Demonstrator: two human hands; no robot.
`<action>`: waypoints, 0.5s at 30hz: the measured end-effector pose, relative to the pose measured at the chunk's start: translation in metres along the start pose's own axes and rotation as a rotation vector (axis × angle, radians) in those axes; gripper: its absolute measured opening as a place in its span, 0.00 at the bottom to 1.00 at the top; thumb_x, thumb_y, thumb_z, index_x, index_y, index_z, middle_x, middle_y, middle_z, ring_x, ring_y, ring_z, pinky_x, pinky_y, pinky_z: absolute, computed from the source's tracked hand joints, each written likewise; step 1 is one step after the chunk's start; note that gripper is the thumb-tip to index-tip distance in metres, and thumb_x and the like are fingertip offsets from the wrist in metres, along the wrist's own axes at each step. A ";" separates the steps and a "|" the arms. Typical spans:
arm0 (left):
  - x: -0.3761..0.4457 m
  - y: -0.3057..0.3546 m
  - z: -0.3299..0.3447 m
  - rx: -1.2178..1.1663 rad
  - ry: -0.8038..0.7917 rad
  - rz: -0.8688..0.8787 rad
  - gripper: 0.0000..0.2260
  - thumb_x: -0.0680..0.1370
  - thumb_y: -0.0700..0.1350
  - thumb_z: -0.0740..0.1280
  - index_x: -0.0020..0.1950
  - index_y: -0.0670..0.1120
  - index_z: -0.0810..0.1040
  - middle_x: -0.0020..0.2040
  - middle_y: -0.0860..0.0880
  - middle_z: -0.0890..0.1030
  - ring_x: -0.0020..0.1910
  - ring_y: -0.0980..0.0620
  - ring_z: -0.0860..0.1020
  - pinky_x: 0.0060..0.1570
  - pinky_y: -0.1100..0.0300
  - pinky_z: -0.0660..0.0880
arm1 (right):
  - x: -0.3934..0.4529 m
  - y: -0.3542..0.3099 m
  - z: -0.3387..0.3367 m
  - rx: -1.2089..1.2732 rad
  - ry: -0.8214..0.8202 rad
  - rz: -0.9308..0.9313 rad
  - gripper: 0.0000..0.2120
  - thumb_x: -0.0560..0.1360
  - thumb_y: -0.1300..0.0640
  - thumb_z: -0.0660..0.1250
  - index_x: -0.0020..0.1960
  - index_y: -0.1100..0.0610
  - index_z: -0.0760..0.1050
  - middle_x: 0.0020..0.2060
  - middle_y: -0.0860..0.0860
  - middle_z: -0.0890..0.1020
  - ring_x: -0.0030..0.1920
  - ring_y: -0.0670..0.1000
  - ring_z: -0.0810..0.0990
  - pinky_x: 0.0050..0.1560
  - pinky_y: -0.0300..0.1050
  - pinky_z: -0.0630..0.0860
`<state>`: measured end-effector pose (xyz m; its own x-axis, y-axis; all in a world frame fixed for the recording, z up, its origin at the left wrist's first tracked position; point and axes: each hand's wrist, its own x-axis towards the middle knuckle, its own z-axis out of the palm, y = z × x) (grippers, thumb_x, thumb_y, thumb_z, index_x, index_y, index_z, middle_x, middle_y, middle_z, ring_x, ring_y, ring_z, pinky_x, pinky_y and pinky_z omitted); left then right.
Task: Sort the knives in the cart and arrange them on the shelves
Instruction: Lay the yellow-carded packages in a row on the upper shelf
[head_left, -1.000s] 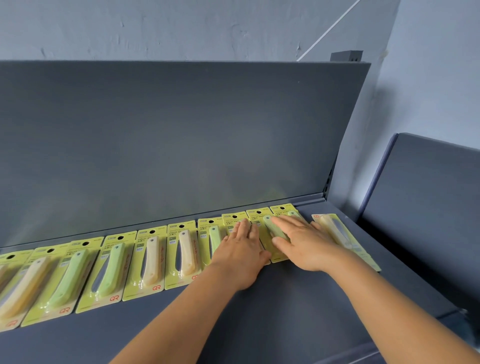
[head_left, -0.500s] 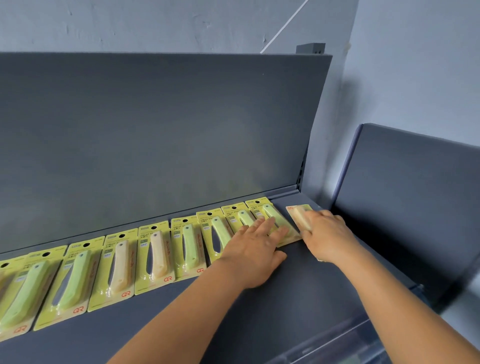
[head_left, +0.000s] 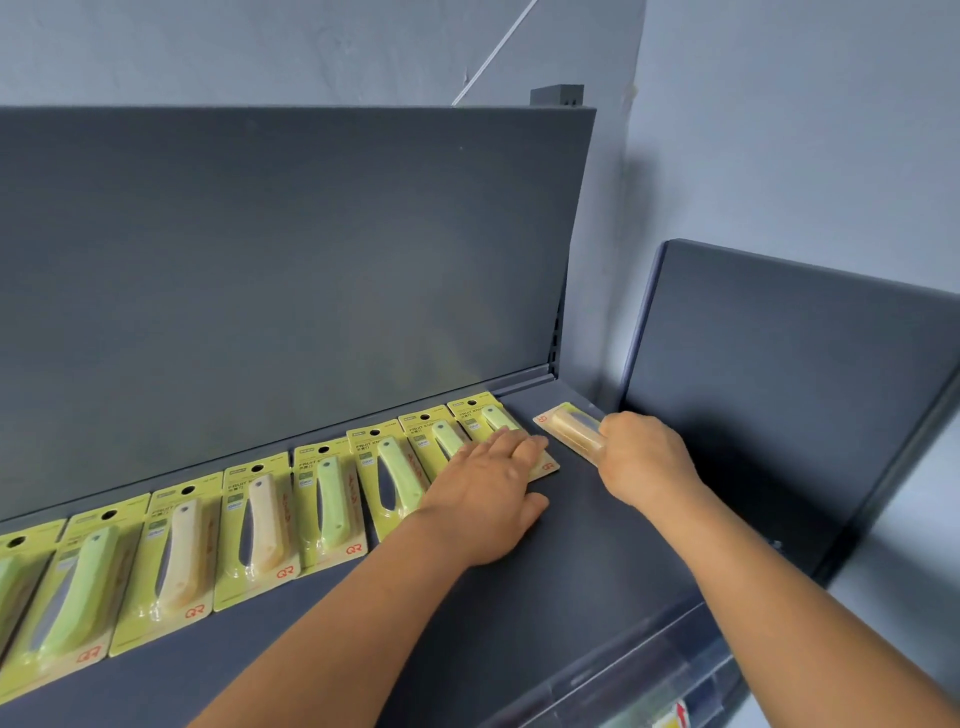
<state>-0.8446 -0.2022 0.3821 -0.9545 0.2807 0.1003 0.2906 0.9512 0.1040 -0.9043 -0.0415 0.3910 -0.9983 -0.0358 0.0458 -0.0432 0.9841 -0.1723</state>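
**Last knife pack held at the shelf's right end**

A row of carded fruit-knife packs (head_left: 332, 501) is laid flat along the dark shelf (head_left: 582, 545), against its back panel (head_left: 291, 270). The left hand (head_left: 488, 493) is pressed flat, fingers straight, on the rightmost packs of the row. The right hand (head_left: 641, 460) is curled round a cream-handled pack (head_left: 569, 431), lifted at an angle just beside the row's end and apart from it. The pack is judged light and fairly stiff, its clear blister smooth and likely slippery; the cardboard edges are judged the safer place for the grip. The blade is sealed inside, so little hazard is expected.
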 end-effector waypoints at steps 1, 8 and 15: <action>0.003 0.004 -0.001 -0.012 0.012 0.015 0.28 0.80 0.52 0.58 0.77 0.50 0.52 0.77 0.50 0.56 0.75 0.50 0.55 0.72 0.55 0.50 | -0.001 0.002 0.000 0.011 0.013 -0.015 0.14 0.72 0.63 0.67 0.57 0.58 0.74 0.52 0.56 0.80 0.51 0.57 0.78 0.40 0.42 0.70; 0.033 0.028 0.000 -0.020 -0.018 0.082 0.29 0.80 0.50 0.59 0.78 0.50 0.49 0.78 0.50 0.52 0.76 0.50 0.51 0.73 0.53 0.51 | -0.011 0.034 0.003 0.157 0.087 -0.043 0.20 0.72 0.66 0.62 0.61 0.51 0.74 0.56 0.52 0.78 0.54 0.55 0.76 0.48 0.43 0.71; 0.072 0.054 0.013 0.062 -0.098 0.076 0.14 0.80 0.45 0.58 0.66 0.47 0.68 0.64 0.46 0.71 0.63 0.43 0.72 0.58 0.51 0.67 | -0.025 0.041 0.007 0.237 0.155 0.023 0.19 0.71 0.67 0.62 0.60 0.54 0.75 0.58 0.53 0.73 0.57 0.56 0.71 0.50 0.45 0.70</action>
<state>-0.8986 -0.1294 0.3824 -0.9326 0.3608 0.0084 0.3609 0.9319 0.0376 -0.8811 -0.0010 0.3759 -0.9820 0.0316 0.1862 -0.0463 0.9156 -0.3994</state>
